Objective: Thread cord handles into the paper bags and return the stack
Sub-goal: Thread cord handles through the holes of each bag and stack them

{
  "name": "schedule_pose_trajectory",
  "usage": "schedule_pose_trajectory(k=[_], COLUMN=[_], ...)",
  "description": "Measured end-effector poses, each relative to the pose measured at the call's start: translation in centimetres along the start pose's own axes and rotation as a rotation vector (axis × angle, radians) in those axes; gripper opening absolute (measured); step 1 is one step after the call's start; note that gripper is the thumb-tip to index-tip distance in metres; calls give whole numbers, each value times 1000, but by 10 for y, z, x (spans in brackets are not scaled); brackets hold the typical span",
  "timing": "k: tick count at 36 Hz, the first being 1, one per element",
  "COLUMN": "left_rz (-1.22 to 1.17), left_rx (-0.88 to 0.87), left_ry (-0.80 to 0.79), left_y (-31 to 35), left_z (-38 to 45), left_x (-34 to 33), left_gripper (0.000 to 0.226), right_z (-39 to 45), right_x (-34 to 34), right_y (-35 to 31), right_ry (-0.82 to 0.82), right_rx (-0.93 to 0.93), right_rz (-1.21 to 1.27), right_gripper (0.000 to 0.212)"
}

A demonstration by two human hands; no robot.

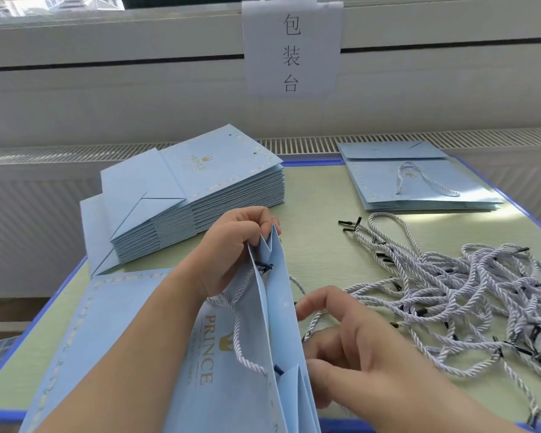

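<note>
A light-blue "PRINCE" paper bag (231, 370) stands partly open at the table's front. My left hand (235, 242) pinches its upper gusset fold at the far end. One white cord handle (241, 345) loops across the bag's near face, its dark tips through the holes. My right hand (350, 348) is against the bag's right side, fingers curled around a second white cord (313, 323) there. A tangled heap of loose cords (469, 295) lies to the right.
A tall stack of flat bags (200, 195) sits at the back left. A few bags with handles (419, 182) lie at the back right. Another flat bag (107, 323) lies under my left forearm. The green table (313, 232) has a blue rim; a paper sign (291, 48) hangs behind.
</note>
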State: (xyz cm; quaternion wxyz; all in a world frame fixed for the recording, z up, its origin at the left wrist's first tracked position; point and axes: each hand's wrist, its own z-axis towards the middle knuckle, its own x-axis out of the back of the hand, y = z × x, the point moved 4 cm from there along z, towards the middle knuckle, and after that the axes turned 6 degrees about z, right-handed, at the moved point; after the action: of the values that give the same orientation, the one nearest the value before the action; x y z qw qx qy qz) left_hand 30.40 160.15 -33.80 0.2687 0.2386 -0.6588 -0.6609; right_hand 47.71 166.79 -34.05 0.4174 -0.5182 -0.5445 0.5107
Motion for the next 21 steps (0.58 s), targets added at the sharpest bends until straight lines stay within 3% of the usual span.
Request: schedule_pose_trajectory(k=[5,10,12,16,18,21], left_rz=[-9,35,54,97,106,127], left_rx=[5,23,23,28,29,28], left_ry=[3,12,17,15,12,26], left_y=[-1,-2,-3,-5,-5,-4], left_z=[-1,0,1,0,0,0], left_x=[-1,-3,-3,-6,-7,-5], left_gripper=[15,18,18,20,19,18], right_z=[-8,-9,-5,2,4,4], right_x=[-2,-4,-4,2,6,8], right_y=[-12,-23,-28,-27,-18,-2], right_ry=[56,56,46,29,83,171], right_rx=[109,167,120,95,109,166], right_rz=[-77,-418,-494,-681,-753,-786], right_gripper=[46,31,9,17,6,37])
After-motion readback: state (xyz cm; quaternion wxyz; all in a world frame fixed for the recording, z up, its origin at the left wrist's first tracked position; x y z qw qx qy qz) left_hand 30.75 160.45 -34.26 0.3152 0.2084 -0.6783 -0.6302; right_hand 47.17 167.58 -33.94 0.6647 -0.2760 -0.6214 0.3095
